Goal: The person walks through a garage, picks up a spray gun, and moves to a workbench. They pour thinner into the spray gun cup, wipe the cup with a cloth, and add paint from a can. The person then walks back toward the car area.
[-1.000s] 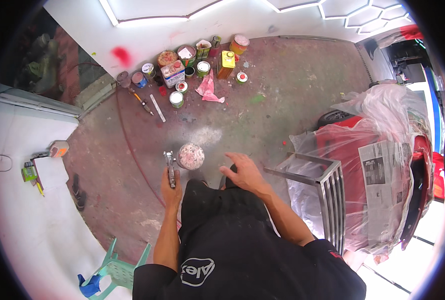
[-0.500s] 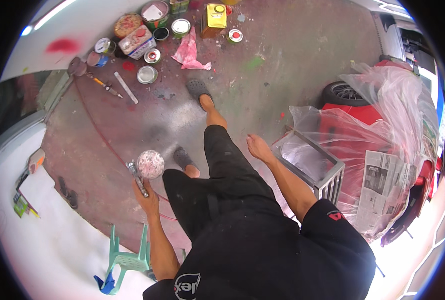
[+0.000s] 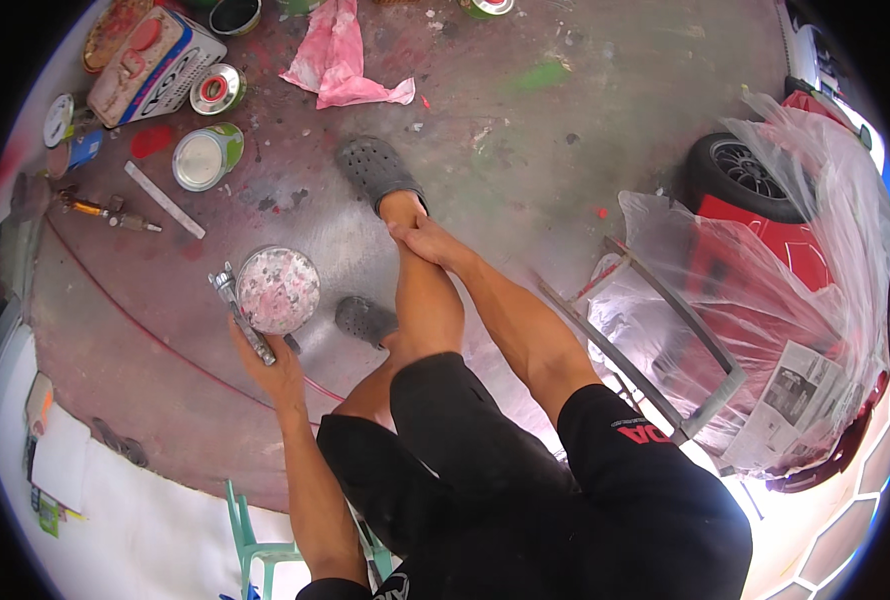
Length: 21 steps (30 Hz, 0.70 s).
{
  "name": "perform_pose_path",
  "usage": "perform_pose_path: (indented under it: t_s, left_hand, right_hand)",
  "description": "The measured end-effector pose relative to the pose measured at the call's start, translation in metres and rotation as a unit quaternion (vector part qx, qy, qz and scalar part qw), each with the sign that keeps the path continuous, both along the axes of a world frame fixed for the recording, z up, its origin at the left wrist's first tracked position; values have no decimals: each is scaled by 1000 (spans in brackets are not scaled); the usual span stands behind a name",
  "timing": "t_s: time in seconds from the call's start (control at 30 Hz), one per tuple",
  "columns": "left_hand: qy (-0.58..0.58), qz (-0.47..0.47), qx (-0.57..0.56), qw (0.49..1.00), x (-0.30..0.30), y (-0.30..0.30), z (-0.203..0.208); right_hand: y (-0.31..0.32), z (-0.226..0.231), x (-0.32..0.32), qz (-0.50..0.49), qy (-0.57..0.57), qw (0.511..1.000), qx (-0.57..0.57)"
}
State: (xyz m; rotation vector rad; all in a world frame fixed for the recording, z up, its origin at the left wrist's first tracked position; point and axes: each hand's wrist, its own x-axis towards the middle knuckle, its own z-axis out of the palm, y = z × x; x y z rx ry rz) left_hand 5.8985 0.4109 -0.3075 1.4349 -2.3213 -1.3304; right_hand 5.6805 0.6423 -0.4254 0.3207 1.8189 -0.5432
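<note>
Head view: I'm seeing the left hand (image 3: 273,375) closing round the handle of a metal spray gun (image 3: 247,318), holding it out over the floor at the left of the legs. Round spattered cup (image 3: 278,290) is sitting at the gun's side. Right hand (image 3: 427,243) is resting on the lower leg (image 3: 430,300), just above the clog (image 3: 377,170); I can't tell whether its fingers are clasping or lying flat.

Handling, my guess: gun is being stiff and fairly dense, cup is adding weight off to one side, more if full. Wet paint could be making it slippery. Handle is looking like the best hold; nozzle end and cup are seeming worse, being easier to knock or smear. Reddish hose (image 3: 155,333) is running behind the left forearm; I'm not making out whether it's joining the gun.

Containers: cup is hiding its contents. Beyond it, a round tin (image 3: 202,160) is showing a pale top, lid or paint unclear. Small tin (image 3: 217,90) is wearing a red cap; white-and-blue rectangular can (image 3: 160,65) is standing next to it, contents hidden. Another tin (image 3: 235,14) is showing a dark inside. Pink cloth (image 3: 337,60) is lying nearby.
</note>
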Motion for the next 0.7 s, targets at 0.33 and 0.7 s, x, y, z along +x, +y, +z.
perform_pose_path:
  t_s: [0.33,0.7]
  left_hand:
    - [3,82,134,988,-91,45,-85]
    - [89,-149,-22,985,-172,19,-153]
  right_hand:
    - [-26,-32,-48,346,73,931,-94]
    - [-97,36,-130,152,541,756,-335]
